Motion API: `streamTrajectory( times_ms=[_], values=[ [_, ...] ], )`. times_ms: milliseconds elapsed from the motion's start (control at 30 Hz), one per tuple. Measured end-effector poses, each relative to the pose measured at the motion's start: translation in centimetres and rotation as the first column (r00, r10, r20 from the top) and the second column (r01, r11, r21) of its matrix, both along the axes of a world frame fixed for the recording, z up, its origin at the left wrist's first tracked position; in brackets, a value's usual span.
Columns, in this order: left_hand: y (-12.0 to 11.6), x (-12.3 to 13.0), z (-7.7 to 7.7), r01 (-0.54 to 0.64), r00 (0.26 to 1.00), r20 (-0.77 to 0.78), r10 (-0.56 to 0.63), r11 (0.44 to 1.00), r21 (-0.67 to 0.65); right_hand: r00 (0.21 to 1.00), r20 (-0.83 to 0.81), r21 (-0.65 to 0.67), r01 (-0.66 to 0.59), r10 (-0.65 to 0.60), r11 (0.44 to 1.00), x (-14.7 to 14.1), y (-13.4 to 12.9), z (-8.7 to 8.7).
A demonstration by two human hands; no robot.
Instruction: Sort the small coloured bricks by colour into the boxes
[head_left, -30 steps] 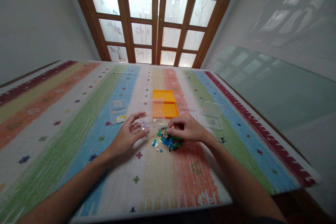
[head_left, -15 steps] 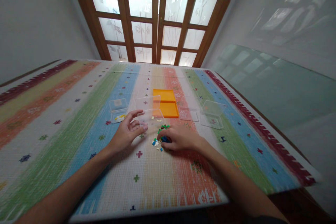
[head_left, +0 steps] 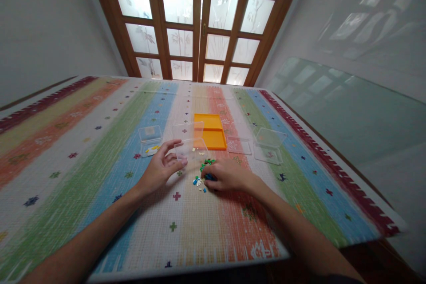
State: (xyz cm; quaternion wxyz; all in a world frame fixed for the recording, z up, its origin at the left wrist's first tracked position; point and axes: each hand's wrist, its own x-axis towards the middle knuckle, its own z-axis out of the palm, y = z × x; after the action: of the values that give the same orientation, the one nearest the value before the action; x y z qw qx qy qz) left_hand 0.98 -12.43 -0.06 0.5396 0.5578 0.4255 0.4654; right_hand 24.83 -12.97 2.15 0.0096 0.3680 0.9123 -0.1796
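My left hand (head_left: 163, 162) curves around the left side of an open clear plastic box (head_left: 196, 151), thumb at its front edge and index finger near its hinge. A few pale pieces lie inside that box. My right hand (head_left: 229, 174) is palm down over a small pile of toy bricks, its fingertips pinched together among them. Green bricks (head_left: 208, 162) lie beyond its fingers, dark blue bricks (head_left: 209, 176) partly under them, and white bricks (head_left: 199, 182) to their left. Whatever the fingertips hold is hidden.
An open orange case (head_left: 214, 139) stands behind the clear box. On the left is a clear box with yellow and white pieces (head_left: 152, 150). To the right are a shallow clear tray (head_left: 239, 145) and another open clear box (head_left: 269, 154). A striped cloth (head_left: 199, 230) covers the table.
My right hand's fingers have shifted slightly among the bricks, and a little more of the green ones shows. My left hand stays at the clear box.
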Motion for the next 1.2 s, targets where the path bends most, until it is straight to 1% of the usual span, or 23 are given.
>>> streamTrajectory(
  times_ms=[267, 567, 800, 1000, 1200],
  values=[
    [-0.08, 0.08, 0.1, 0.012, 1.0, 0.004, -0.012, 1.0, -0.004, 0.999, 0.027, 0.073, 0.016, -0.018, 0.997, -0.43, -0.29, -0.87],
    [0.0, 0.0, -0.11, 0.013, 1.0, 0.0, -0.013, 1.0, -0.001, 0.999, 0.001, 0.059, 0.047, -0.047, 0.997, -0.36, -0.38, -0.13],
    [-0.08, -0.03, 0.08, 0.012, 1.0, -0.006, -0.012, 1.0, -0.003, 0.999, 0.028, 0.09, 0.03, -0.032, 0.995, -0.44, -0.41, -0.37],
    [-0.02, -0.06, 0.05, 0.01, 1.0, -0.001, -0.01, 1.0, 0.004, 0.998, 0.027, 0.082, 0.054, -0.056, 0.995, -0.5, -0.53, -0.28],
    [-0.04, -0.02, 0.09, 0.012, 1.0, -0.01, -0.012, 1.0, -0.004, 0.998, 0.029, 0.096, 0.044, -0.047, 0.994, -0.56, -0.61, -0.25]
  ],
)
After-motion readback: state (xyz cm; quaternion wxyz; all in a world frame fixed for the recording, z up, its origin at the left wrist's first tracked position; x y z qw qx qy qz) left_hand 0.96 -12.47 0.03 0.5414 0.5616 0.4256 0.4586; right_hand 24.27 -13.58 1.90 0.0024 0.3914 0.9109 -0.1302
